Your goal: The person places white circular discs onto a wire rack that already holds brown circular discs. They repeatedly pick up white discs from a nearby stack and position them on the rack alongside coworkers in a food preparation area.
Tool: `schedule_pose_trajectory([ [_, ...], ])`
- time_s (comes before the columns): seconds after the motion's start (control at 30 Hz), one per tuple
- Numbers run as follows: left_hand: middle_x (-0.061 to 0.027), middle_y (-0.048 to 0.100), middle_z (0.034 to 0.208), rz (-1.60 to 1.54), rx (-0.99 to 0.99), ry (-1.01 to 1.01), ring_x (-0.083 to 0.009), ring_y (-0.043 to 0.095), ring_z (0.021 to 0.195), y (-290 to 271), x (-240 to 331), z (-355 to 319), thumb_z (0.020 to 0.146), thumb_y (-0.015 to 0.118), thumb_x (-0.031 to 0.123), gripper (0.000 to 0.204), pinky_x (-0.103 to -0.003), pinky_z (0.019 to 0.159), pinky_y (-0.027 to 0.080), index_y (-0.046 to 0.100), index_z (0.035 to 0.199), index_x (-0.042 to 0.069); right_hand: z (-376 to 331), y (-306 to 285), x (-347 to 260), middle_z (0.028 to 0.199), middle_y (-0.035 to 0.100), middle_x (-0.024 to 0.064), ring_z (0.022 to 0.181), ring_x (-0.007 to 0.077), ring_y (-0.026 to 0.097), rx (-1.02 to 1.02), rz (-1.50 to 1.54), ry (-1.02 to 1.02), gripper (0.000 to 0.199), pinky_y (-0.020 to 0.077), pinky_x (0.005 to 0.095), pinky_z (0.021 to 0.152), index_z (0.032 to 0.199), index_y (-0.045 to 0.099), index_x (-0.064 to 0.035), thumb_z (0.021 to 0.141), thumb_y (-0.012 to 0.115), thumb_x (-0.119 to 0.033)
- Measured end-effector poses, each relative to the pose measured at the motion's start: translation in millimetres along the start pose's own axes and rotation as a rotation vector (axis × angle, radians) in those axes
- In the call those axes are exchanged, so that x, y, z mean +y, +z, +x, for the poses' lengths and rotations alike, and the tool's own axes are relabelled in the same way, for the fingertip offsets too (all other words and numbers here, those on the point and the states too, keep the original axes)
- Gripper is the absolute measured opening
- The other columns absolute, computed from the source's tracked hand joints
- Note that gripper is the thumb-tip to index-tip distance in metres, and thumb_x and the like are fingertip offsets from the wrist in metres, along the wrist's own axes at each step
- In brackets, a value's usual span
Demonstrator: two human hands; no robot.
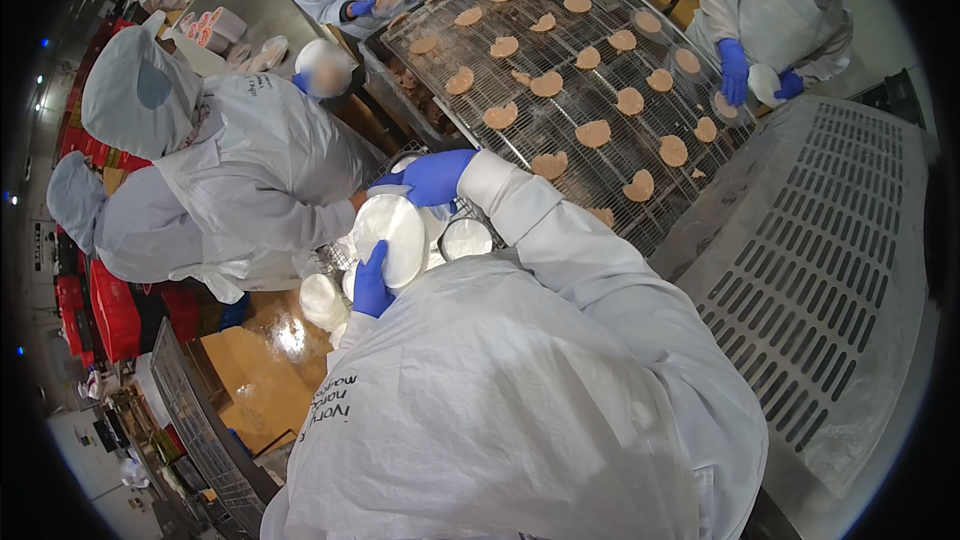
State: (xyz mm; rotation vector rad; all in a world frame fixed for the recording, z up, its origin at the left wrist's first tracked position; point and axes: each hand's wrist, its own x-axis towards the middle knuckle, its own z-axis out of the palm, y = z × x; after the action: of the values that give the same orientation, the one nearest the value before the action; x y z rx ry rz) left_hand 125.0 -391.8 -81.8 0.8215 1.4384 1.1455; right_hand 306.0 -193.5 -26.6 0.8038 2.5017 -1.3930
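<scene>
My left hand [372,285], in a blue glove, grips the near left edge of a white round dish [392,238], with its fingers over the pale face. At the dish's far edge, my right hand [440,178], also gloved in blue, has its fingers bent downward; what they close on is hidden. A co-worker's hand reaches in close beside it from the left. More white round containers [466,238] lie in a wire basket just right of the dish. A stack of white round pieces [322,302] stands to the left of my left hand.
Ahead lies a large wire rack [520,155] bearing many pinkish-brown flat patties [546,84]. A slotted metal panel [800,270] flanks it on the right. Co-workers in white stand at the left, the far side and the far right. Red crates [120,310] are stacked far left.
</scene>
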Motion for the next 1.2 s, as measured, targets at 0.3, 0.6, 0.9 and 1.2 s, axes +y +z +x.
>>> schedule_pose_trajectory([
  [0.3,-0.0097,0.056,0.117,-0.288,0.117,-0.210,-0.0184,0.058,0.101,1,8,-8,0.085,0.061,0.021,0.046,-0.032,0.085,0.049,0.045,0.125,0.004,-47,-52,88,0.096,0.068,0.0063,0.081,0.0140,0.061,0.513,0.243,0.136,0.029,0.0485,0.0279,0.077,0.108,0.065,-0.0095,0.082,0.055,-0.016],
  [0.6,-0.0090,0.057,0.115,-0.109,0.065,-0.045,-0.0182,0.059,0.100,14,-5,-20,0.085,0.061,0.021,0.046,-0.032,0.084,0.049,0.046,0.125,0.004,-270,-37,306,0.102,0.062,0.0217,0.092,0.0336,0.061,1.813,0.087,0.977,0.027,0.0475,0.0390,0.081,0.105,0.062,-0.0053,0.080,0.054,-0.014],
  [0.9,-0.0095,0.056,0.117,-0.101,-0.033,-0.036,-0.0181,0.058,0.102,28,5,-10,0.085,0.061,0.021,0.047,-0.031,0.086,0.048,0.045,0.126,0.004,-167,5,386,0.120,0.055,0.0187,0.113,0.0305,0.052,1.303,-0.118,1.280,0.036,0.0397,0.0393,0.097,0.114,0.057,-0.0044,0.082,0.052,-0.019],
  [1.2,-0.0116,0.056,0.116,0.091,0.052,-0.015,-0.0200,0.057,0.102,9,1,-9,0.084,0.061,0.021,0.049,-0.031,0.086,0.047,0.046,0.126,0.002,-147,-54,233,0.097,0.063,0.0187,0.091,0.0351,0.060,0.791,-0.588,0.718,0.033,0.0477,0.0413,0.079,0.098,0.066,-0.0074,0.079,0.058,-0.032],
])
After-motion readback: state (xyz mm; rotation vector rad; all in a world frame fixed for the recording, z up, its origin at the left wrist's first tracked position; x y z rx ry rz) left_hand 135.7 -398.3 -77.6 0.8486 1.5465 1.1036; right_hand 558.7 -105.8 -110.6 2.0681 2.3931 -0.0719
